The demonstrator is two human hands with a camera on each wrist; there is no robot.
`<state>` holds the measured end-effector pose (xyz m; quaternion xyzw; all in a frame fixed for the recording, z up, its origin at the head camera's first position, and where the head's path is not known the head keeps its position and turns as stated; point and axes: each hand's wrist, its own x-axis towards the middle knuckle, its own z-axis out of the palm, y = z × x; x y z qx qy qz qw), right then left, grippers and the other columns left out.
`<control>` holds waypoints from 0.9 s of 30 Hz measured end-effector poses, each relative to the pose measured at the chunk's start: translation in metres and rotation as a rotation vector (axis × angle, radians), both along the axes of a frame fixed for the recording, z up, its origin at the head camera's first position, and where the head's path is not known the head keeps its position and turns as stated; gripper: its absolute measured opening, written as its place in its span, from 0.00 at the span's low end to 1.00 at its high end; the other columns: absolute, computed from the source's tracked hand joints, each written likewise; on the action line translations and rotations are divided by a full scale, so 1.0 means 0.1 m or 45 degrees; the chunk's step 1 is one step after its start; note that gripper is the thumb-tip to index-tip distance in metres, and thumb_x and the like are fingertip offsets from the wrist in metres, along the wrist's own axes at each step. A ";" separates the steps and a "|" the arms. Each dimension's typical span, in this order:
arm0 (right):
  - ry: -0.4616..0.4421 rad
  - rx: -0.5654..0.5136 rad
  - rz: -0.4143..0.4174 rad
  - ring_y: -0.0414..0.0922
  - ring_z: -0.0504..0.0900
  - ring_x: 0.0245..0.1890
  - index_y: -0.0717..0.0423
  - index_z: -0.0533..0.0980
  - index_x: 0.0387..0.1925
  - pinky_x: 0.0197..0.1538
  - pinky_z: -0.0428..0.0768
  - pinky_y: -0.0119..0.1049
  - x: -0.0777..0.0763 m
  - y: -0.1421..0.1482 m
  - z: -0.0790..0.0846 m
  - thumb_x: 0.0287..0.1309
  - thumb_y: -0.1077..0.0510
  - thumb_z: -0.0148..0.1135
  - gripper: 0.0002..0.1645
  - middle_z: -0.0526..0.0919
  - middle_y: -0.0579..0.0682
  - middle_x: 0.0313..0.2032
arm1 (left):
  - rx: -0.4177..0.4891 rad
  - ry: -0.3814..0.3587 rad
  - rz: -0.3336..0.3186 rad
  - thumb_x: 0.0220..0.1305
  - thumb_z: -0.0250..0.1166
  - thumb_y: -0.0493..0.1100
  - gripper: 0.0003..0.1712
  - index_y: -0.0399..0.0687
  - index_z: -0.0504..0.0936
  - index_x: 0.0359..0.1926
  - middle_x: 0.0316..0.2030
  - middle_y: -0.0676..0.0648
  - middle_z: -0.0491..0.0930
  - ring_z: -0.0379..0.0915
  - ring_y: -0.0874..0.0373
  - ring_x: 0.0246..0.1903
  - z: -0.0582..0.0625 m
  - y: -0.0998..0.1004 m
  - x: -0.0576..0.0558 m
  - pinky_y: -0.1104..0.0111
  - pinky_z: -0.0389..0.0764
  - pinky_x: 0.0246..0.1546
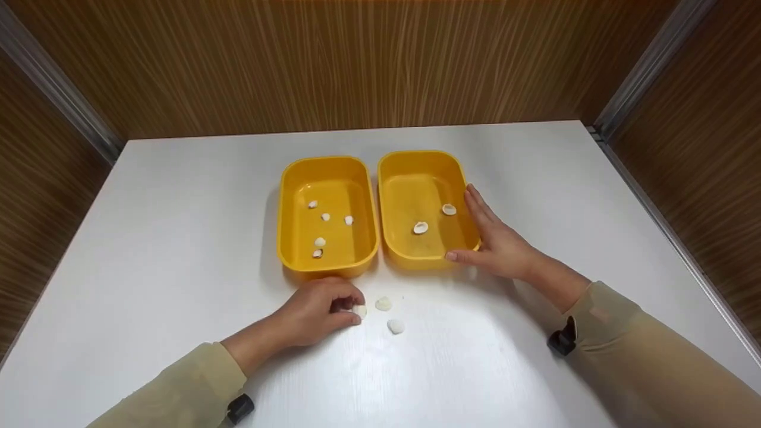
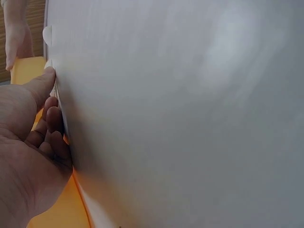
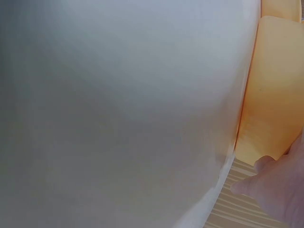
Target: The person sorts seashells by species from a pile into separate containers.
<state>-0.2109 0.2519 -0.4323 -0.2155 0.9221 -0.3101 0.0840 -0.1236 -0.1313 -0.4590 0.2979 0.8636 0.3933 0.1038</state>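
My left hand point(image 1: 315, 312) pinches a small white seashell point(image 1: 359, 311) between thumb and fingertips, down at the tabletop in front of the left yellow bin point(image 1: 336, 193). In the left wrist view, the thumb and curled fingers of the left hand point(image 2: 33, 133) are close to the table. Just right of it lie two pale seashells, one ridged shell point(image 1: 383, 304) and one smoother shell point(image 1: 396, 326). My right hand point(image 1: 499, 244) rests at the near right corner of the right yellow bin point(image 1: 410, 193), fingers straight along its side and thumb on the front rim.
Several small shells, such as one shell point(image 1: 349, 220), lie scattered in the left bin. Two larger shells, one hollow side up point(image 1: 421, 227), sit in the right bin. The bins stand side by side on a white table point(image 1: 190, 208) enclosed by wood-grain panels point(image 1: 357, 65).
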 end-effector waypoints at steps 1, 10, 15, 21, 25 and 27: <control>-0.001 0.000 -0.001 0.57 0.40 0.84 0.50 0.32 0.86 0.80 0.54 0.60 0.00 0.00 0.00 0.60 0.32 0.75 0.77 0.26 0.40 0.85 | 0.001 0.002 0.000 0.67 0.76 0.43 0.08 0.49 0.87 0.46 0.37 0.55 0.80 0.76 0.57 0.39 0.00 0.00 0.00 0.67 0.79 0.43; 0.002 0.009 -0.010 0.58 0.41 0.84 0.48 0.31 0.86 0.79 0.55 0.62 -0.01 0.00 -0.01 0.59 0.31 0.74 0.77 0.27 0.43 0.85 | -0.028 -0.005 0.016 0.69 0.75 0.43 0.09 0.49 0.87 0.47 0.39 0.55 0.81 0.76 0.59 0.40 0.02 0.00 0.01 0.66 0.80 0.45; -0.004 0.012 -0.020 0.59 0.42 0.84 0.47 0.31 0.86 0.79 0.56 0.62 -0.02 0.00 -0.02 0.59 0.29 0.74 0.78 0.28 0.44 0.86 | -0.022 -0.029 0.008 0.69 0.74 0.43 0.10 0.49 0.87 0.48 0.40 0.53 0.81 0.77 0.56 0.42 0.06 -0.01 0.01 0.64 0.81 0.48; 0.007 0.020 -0.024 0.58 0.42 0.84 0.49 0.31 0.86 0.79 0.56 0.61 -0.02 0.00 -0.03 0.59 0.30 0.74 0.78 0.27 0.42 0.85 | 0.013 -0.049 -0.011 0.70 0.74 0.43 0.09 0.49 0.87 0.48 0.39 0.56 0.80 0.76 0.57 0.41 0.17 -0.01 0.03 0.65 0.81 0.46; 0.020 0.021 -0.015 0.57 0.41 0.84 0.51 0.32 0.86 0.80 0.54 0.60 -0.01 0.00 -0.02 0.59 0.30 0.74 0.77 0.28 0.44 0.85 | 0.032 -0.060 -0.031 0.70 0.74 0.44 0.09 0.51 0.87 0.48 0.39 0.59 0.79 0.76 0.60 0.41 0.30 0.02 0.05 0.68 0.81 0.43; 0.026 0.018 -0.010 0.57 0.41 0.84 0.52 0.33 0.86 0.80 0.53 0.60 -0.01 0.00 -0.02 0.59 0.31 0.75 0.77 0.29 0.46 0.86 | 0.037 -0.061 -0.045 0.71 0.73 0.45 0.09 0.52 0.87 0.49 0.40 0.58 0.80 0.76 0.60 0.42 0.39 0.04 0.05 0.67 0.82 0.43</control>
